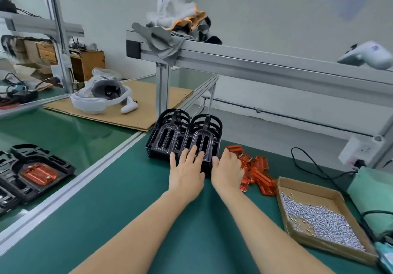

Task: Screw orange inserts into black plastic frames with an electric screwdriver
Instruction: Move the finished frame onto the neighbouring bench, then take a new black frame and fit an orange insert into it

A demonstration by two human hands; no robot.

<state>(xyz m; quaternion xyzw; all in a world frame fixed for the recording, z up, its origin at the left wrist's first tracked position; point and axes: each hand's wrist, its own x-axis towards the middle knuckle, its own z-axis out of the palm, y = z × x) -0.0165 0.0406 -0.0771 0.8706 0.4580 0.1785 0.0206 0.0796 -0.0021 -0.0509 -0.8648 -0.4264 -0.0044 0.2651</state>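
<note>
Black frames: two stacks of black plastic frames (184, 138) stand side by side on the green table (131, 220), a little past the middle toward 12 o'clock. Each top frame has an arch-shaped rim and a shiny grey centre plate with two long slots. The plastic looks glossy, with many ribs and cut-outs.

Left hand: the left hand (187, 172) lies flat on the near edge of the right stack. Its fingers are straight and spread, resting on the top frame; they do not curl around anything.

Right hand: the right hand (227, 171) is just beside the right stack, at 3 o'clock from it. The thumb touches the side of the stack and the fingers bend down over the orange pile. I cannot tell if they hold something.

Orange inserts: a loose pile of orange inserts (258, 173) lies on the table at 3 o'clock from the frames, partly under the right hand. They are flat, rectangular and half transparent.

Screws: a shallow cardboard tray (306, 185) at 4 o'clock from the hands holds a heap of small silver screws (319, 220).

Finished piece: at 9 o'clock, on the neighbouring table, a black frame with an orange insert (39, 173) already seated in it.

Far table: a white headset (100, 97) rests on a cardboard sheet (161, 99) at 11 o'clock.
</note>
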